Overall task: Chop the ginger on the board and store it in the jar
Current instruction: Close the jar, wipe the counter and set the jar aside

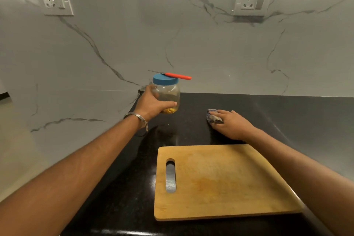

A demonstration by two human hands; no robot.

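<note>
My left hand [151, 104] grips a clear plastic jar [169, 93] with a blue lid [165, 79], held near the back of the black counter. Yellow chopped ginger [169, 110] lies at the jar's bottom. A knife with a red handle [178, 76] rests across the lid. To the right, my right hand [232, 123] presses a small blue-and-white cloth [213, 118] onto the counter. The wooden chopping board [220, 180] lies in front, bare, with its handle slot on the left.
The black counter [287, 117] runs to a marbled grey wall behind and on the left. Two white wall sockets [54, 1] [251, 1] sit high on the wall. A tiny yellow crumb [168, 125] lies on the counter below the jar.
</note>
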